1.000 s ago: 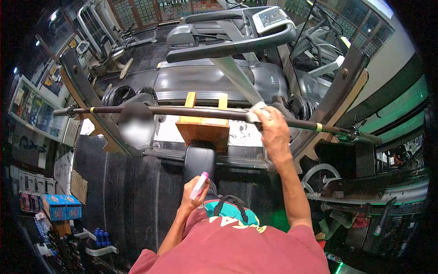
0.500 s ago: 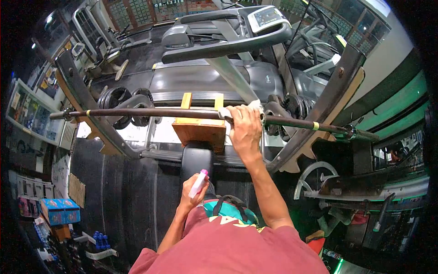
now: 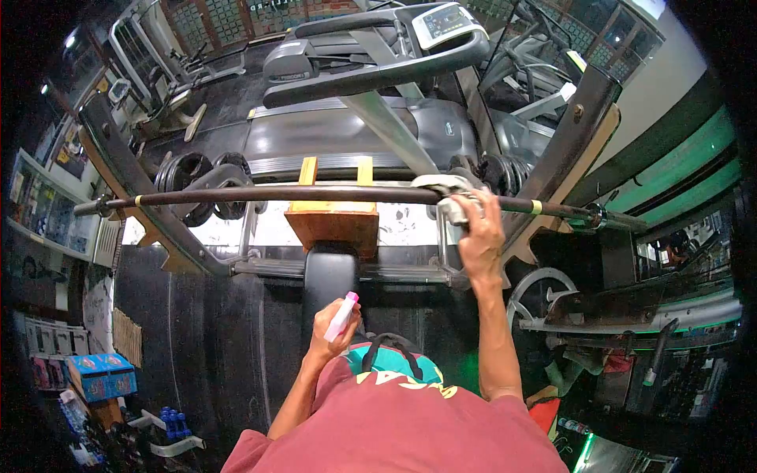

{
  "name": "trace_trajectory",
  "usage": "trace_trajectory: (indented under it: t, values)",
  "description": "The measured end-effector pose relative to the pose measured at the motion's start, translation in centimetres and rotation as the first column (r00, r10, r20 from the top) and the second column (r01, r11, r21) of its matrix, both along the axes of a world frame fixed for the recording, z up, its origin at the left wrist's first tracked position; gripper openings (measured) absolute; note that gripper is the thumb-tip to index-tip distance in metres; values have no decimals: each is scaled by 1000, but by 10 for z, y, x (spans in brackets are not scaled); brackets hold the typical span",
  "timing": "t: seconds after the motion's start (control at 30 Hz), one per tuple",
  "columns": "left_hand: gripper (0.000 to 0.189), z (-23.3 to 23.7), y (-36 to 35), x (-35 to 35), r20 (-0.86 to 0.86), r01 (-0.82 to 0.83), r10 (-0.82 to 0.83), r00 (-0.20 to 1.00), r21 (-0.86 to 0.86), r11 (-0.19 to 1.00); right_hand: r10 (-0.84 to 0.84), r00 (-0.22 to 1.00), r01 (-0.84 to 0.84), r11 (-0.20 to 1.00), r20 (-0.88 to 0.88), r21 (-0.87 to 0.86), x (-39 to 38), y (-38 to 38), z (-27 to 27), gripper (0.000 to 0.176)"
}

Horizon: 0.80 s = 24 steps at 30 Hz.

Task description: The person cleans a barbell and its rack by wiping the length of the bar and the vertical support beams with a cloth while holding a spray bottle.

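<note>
Our right hand (image 3: 481, 236) grips a grey cloth (image 3: 451, 193) against the barbell (image 3: 315, 194), racked beyond the bench (image 3: 331, 276); our left hand (image 3: 334, 329) is closed around a pink-topped bottle (image 3: 342, 317).

The right hand (image 3: 482, 240) has slid along the bar (image 3: 315, 194), from near the middle of the frame half a second ago to farther right. It is lower in the frame too, and its arm points more straight up. The rag (image 3: 457, 197) went right with it, and now one end lies to the left of the fingers, over the bar. The treadmill (image 3: 355, 130), wooden block (image 3: 333, 229) and black bench pad (image 3: 330, 276) all sit farther left in the frame. The round gray blur from the first picture, left of the block, is gone.
</note>
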<state>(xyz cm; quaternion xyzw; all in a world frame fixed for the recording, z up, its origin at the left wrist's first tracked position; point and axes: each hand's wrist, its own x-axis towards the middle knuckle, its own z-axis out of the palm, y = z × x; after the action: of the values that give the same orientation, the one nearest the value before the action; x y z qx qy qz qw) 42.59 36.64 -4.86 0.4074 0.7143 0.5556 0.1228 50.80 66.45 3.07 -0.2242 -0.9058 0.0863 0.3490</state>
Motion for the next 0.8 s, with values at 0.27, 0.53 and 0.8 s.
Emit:
trace_trajectory:
  t: [0.27,0.53,0.8]
  values:
    - [14,-1,-25,2,300,-166,147,943,38,985,-266,923,210,954,-279,-215,-14,-7,-21,48]
    - [14,16,-14,3,335,-156,135,933,39,987,220,922,-349,829,-320,-437,-42,-57,6,53]
    - [14,6,-18,7,288,-186,160,944,66,980,275,719,-695,265,-639,-668,-25,-20,65,68]
